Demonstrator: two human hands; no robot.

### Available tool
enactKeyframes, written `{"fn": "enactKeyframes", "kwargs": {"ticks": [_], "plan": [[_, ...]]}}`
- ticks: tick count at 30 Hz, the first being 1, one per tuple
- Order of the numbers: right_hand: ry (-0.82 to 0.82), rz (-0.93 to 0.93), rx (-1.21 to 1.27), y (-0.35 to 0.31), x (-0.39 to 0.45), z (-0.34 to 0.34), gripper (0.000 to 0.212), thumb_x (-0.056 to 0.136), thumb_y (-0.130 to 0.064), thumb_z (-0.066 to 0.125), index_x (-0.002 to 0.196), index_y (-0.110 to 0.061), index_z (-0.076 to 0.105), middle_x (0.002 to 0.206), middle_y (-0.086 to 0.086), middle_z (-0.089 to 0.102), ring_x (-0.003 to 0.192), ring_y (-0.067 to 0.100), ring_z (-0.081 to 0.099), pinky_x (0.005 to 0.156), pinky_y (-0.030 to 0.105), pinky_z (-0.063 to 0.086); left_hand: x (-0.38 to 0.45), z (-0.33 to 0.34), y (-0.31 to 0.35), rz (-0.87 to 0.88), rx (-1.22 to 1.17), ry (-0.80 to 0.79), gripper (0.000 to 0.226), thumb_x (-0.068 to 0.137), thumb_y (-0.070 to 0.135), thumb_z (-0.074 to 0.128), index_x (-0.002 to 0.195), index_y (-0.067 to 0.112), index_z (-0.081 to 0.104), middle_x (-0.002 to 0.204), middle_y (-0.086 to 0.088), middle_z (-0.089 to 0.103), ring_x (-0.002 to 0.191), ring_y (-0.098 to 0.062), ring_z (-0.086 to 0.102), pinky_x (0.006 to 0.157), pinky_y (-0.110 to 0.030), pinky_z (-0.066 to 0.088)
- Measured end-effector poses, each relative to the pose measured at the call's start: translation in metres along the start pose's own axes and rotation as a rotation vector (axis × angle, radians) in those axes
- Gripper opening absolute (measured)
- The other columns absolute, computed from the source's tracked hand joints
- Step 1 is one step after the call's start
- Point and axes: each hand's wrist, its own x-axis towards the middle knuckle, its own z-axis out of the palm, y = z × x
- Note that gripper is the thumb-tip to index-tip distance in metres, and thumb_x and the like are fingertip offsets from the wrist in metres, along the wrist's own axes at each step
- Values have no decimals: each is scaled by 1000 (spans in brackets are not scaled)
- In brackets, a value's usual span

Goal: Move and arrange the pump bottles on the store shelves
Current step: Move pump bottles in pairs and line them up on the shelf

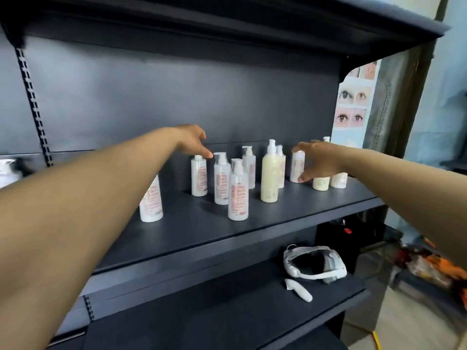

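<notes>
Right hand [319,160], fingers spread and grasping nothing yet, sits right of centre frame with thumb touching an upright white bottle [297,166] just to its left; left hand [192,141], relaxed and empty, hovers over another upright bottle [199,176] at centre.

About ten pump bottles are seen standing upright on the dark matte shelf board [316,210], none tipped. Nearest the board's front edge, a white plastic bottle with red label print [237,190] is placed, clear wrap over its pump. Behind it to the left, two more like it [222,179] [199,176] are lined up, and another [151,200] is partly hidden further left. Right of centre, a taller cream-coloured bottle with a white pump [270,173] is set, with white ones [249,165] [281,166] tucked behind. Toward the board's right end, a small white bottle [297,166] and two cream ones [321,183] [339,180] are grouped, partly hidden.
</notes>
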Motion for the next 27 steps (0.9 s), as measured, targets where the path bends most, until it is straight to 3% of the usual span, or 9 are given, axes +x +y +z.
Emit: {"fn": "enactKeyframes", "kwargs": {"ticks": [6,11,14,18,24,27], "plan": [[-7,-9,30,82,8,11,84,77,-34,75,147,-22,28,145,7,39,127,29,45,95,32,38,34,25,79,-15,-4,-22,68,86,42,61,142,14,36,146,-6,40,132,-25,42,105,-31,35],[-3,12,69,136,33,25,83,76,-36,75,145,-24,30,133,5,46,115,26,51,84,31,40,72,42,122,-10,-3,-34,65,87,38,62,142,12,36,143,-8,43,128,-26,45,101,-31,38],[-18,35,89,163,52,34,85,75,-37,76,145,-25,29,132,6,46,115,27,51,87,34,42,99,52,140,10,-1,-31,63,87,37,62,140,11,39,139,-9,46,124,-27,47,98,-31,40],[-22,65,102,193,80,44,84,77,-36,75,146,-25,28,142,6,40,123,28,47,96,36,41,140,69,154,9,17,-41,60,86,41,63,132,7,46,130,-8,52,114,-26,52,79,-30,45],[3,95,143,225,130,53,83,76,-36,76,144,-21,30,144,6,42,127,27,46,100,37,39,192,95,152,-60,-17,-103,62,82,46,64,125,3,53,128,-8,56,109,-24,54,95,-34,43],[-2,106,194,237,155,61,86,77,-36,76,146,-18,27,146,7,42,129,28,45,101,37,38,209,102,153,-95,-52,-115,72,83,47,63,138,4,43,141,-6,46,126,-24,46,103,-32,38]]}}
